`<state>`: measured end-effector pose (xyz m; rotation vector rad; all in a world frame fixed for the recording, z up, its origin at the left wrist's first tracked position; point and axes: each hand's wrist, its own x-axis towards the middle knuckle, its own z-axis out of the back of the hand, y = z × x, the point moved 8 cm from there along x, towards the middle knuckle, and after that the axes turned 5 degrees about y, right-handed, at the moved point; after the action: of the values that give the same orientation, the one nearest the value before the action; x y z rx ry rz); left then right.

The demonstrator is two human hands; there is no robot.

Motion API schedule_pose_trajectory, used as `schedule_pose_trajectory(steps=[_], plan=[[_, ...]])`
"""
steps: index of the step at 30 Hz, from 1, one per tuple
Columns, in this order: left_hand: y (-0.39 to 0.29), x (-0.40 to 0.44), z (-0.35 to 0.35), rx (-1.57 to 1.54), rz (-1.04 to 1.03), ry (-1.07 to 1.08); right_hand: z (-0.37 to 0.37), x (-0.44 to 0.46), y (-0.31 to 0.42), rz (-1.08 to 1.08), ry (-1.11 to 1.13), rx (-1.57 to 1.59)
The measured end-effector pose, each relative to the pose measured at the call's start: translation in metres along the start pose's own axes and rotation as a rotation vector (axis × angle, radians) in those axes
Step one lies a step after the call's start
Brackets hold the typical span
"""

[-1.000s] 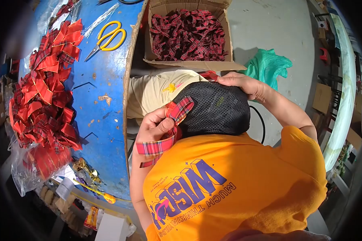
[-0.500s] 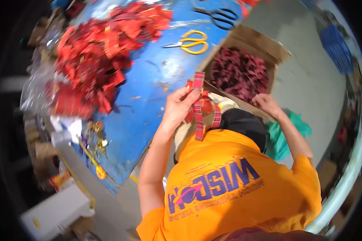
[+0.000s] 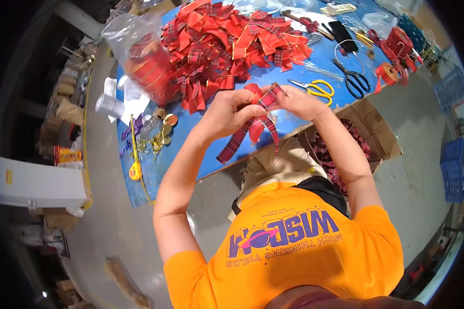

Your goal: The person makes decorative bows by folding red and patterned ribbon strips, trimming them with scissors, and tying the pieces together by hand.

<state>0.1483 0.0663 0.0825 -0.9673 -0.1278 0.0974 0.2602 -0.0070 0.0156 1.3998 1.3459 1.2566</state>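
Tartan ribbon bow [image 3: 268,97] in red and dark plaid is held between the person's two hands, raised in front of the body and seen against the near side of the blue worktop [image 3: 165,166]. The left hand [image 3: 229,114] has its fingers clamped on the middle of the ribbon, with the thumb along the near side. The right hand [image 3: 300,103] has its fingers pinched together on the upper right end of the plaid; part of that grip is hidden. Plaid tails [image 3: 233,146] hang below the grip, one slanting toward the left forearm, with a plain red piece [image 3: 256,132] between them.

Beyond the hands lies a large heap of red and plaid bows [image 3: 237,44], and at its left a clear plastic bag [image 3: 130,32] around a roll of plaid ribbon [image 3: 148,67]. Yellow-handled scissors [image 3: 323,92] lie just beside the right hand, with black-handled scissors [image 3: 358,82] farther right and a dark phone [image 3: 342,35] beyond those. Left of the left forearm are gold discs [image 3: 163,137] and a yellow tape measure [image 3: 135,171]. Partly behind the right forearm, an open carton [image 3: 379,131] holds more dark red plaid pieces [image 3: 357,138].
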Motion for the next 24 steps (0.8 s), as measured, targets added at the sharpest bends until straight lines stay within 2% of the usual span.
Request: schedule_pose_trajectory(steps=[3,6,8,11,14,16,18,19,22,24], plan=[[0.015,-0.009,0.006,-0.129,0.243,0.123,-0.012,0.015,-0.007,0.055,-0.124,0.011],[0.038,-0.013,0.007,-0.341,0.326,0.186,-0.014,0.024,-0.007,0.12,-0.198,0.07],[0.055,-0.012,0.005,-0.374,0.289,0.215,-0.001,0.022,-0.019,0.138,-0.195,0.054],[0.064,-0.011,0.002,-0.39,0.256,0.247,0.019,0.009,-0.002,0.233,-0.272,0.308],[0.045,-0.01,0.0,-0.422,0.229,0.31,0.013,0.014,0.025,0.246,-0.156,0.006],[0.029,-0.001,-0.002,-0.383,0.177,0.384,0.001,0.022,0.026,0.214,-0.001,-0.1],[0.033,0.008,-0.001,-0.324,0.123,0.36,-0.012,0.026,0.032,0.228,0.141,-0.296],[0.034,0.012,0.001,-0.294,0.1,0.345,-0.015,0.022,0.028,0.032,0.119,-0.174],[0.032,0.02,0.024,0.049,0.044,0.169,0.001,0.02,0.021,-0.073,-0.075,-0.407],[0.035,0.023,0.025,0.066,0.074,0.148,0.013,0.016,0.021,-0.1,-0.18,-0.443]])
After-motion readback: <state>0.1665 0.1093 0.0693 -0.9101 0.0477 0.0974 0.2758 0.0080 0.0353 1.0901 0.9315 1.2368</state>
